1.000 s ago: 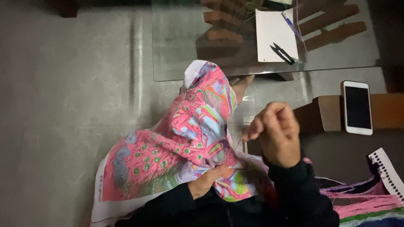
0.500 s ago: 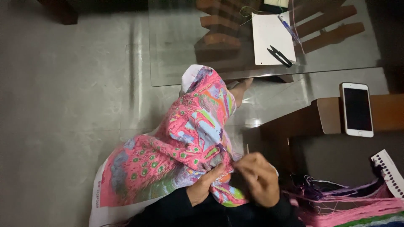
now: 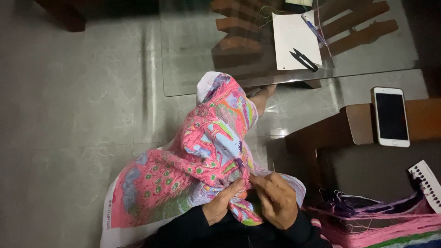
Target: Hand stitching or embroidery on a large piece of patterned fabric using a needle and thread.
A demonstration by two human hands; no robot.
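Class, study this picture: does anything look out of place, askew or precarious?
Mostly tidy. One oddity: the white phone lies on the narrow wooden armrest, nearly filling its depth. The black snips and pen lie on the white sheet on the glass table.

A glass table top (image 3: 183, 55) occupies the far part of the scene, bearing a white sheet of paper (image 3: 294, 32), a pair of black thread snips (image 3: 304, 59) lying on the sheet's near right corner, and a pen (image 3: 313, 28) at its far right edge. To the right, a white phone (image 3: 391, 116) with a dark screen lies on a brown wooden armrest (image 3: 358, 124). At near right, pink and purple threads (image 3: 386, 220) spread out beside a white punched card (image 3: 426, 183); grey floor tiles (image 3: 69, 115) fill the left.
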